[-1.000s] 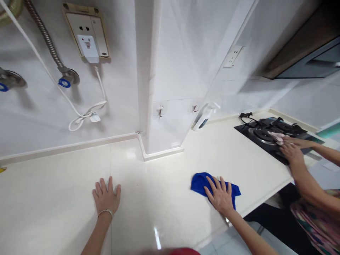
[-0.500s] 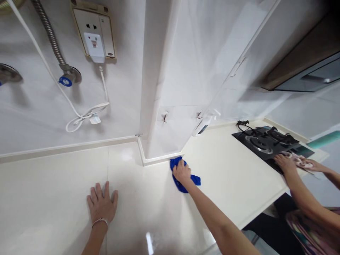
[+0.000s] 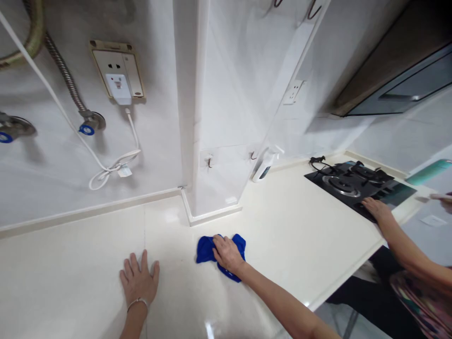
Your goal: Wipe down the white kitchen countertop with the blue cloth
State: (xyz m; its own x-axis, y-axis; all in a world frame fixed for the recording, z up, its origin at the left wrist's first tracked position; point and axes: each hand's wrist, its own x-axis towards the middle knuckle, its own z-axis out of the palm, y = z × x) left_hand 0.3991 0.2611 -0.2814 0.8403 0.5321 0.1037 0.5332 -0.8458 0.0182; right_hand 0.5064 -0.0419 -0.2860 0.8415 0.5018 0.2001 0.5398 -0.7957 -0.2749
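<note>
A blue cloth [image 3: 205, 249] lies bunched on the pale countertop [image 3: 286, 249], in front of the corner of the wall pillar. Over it is my right hand [image 3: 229, 254], its fingers pressing and gripping the fabric. Some of the cloth is hidden beneath the palm, and its ends stick out on several sides. To the left, my left hand [image 3: 140, 278] rests flat on the counter with its fingers spread and nothing in it. A bracelet circles that wrist.
A white spray bottle [image 3: 265, 165] stands by the wall behind the counter. At right is a black gas stove [image 3: 348, 186], with a co-worker's hand [image 3: 379, 210] on its front edge. A socket with a plug [image 3: 120, 87] and looped white cord [image 3: 106, 175] hangs at left.
My right hand has drawn the blue cloth left and nearer, away from the pillar's base. The co-worker's other hand has left the stove, moving right. My left hand stays flat.
</note>
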